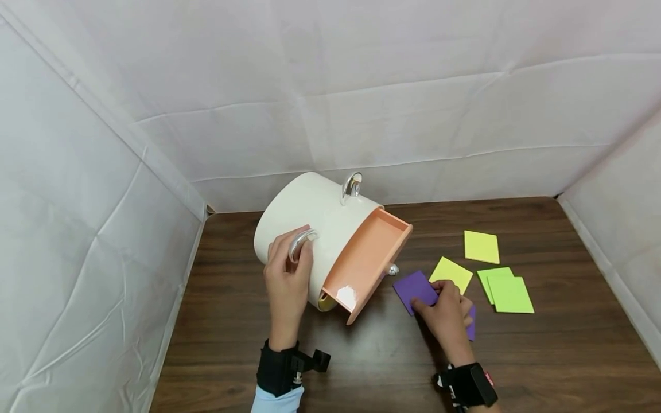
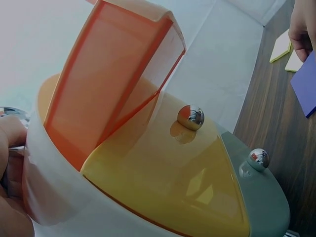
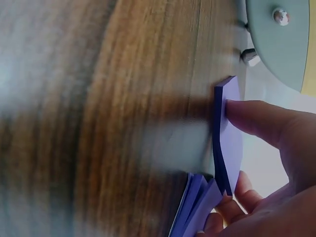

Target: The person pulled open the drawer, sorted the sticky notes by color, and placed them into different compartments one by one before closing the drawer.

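Observation:
A white rounded drawer box [image 1: 304,206] stands tilted on the table, its peach drawer [image 1: 366,246] pulled out and nothing seen inside. My left hand [image 1: 289,275] holds the curved silver handle [image 1: 296,245] on the box's near side. Below the peach drawer, the left wrist view shows a yellow drawer [image 2: 163,182] and a grey-green drawer [image 2: 264,197], both pushed in, with round silver knobs. To the right, my right hand [image 1: 448,312] pinches a purple sticky note pad [image 1: 415,289] between thumb and fingers. More purple pads [image 3: 200,205] lie under that hand, partly hidden.
Two yellow pads [image 1: 481,246] lie beyond and beside the right hand. Overlapping green pads [image 1: 511,293] are farther right. A second silver handle [image 1: 352,186] rises from the box's far side. White cloth walls [image 1: 330,132] bound the dark wooden table [image 1: 372,367].

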Tool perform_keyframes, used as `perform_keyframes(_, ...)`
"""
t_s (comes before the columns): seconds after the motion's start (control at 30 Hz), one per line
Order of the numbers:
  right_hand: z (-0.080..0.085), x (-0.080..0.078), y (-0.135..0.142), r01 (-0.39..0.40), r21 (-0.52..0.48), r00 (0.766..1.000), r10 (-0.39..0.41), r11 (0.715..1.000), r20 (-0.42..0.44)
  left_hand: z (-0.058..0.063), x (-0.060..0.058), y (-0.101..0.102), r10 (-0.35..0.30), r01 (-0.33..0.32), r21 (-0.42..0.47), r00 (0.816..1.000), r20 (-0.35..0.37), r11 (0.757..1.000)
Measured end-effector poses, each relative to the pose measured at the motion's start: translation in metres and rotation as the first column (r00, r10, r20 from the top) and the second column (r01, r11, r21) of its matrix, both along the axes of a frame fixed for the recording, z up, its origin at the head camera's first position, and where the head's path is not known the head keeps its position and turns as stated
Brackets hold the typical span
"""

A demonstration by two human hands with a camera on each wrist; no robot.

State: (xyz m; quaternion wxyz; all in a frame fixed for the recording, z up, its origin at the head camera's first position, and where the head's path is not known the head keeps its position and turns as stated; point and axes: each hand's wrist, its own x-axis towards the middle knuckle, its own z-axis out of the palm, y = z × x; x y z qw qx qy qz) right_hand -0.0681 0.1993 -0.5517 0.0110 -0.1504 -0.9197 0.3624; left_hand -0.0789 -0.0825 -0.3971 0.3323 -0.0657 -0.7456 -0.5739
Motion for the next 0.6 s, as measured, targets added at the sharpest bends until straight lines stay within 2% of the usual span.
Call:
perform_keyframes(0.23, -0.0013, -0.0028, -0.0025, -0.003, -0.018, 1.0, 0.002, 1.0, -0.024, 0.001, -0.0024, -0.0024, 0.012, -0.011, 0.005, 1.0, -0.01, 1.0)
perform_keyframes(0.47, -0.0011, -0.0053, -0.0045, 0.038, -0.047, 0.999, -0.04, 0.998, -0.031, 0.0009, -0.0039, -0.003, 0.001, -0.001, 0.013, 1.0, -0.007, 1.0)
perform_keyframes(0.6, -0.0002, -0.0046, -0.0078, 0.052, -0.047, 0.996, -0.055, 0.998, -0.069, 0.0012, -0.0043, -0.0025, 0.004, -0.004, 0.009, 1.0, -0.008, 1.0)
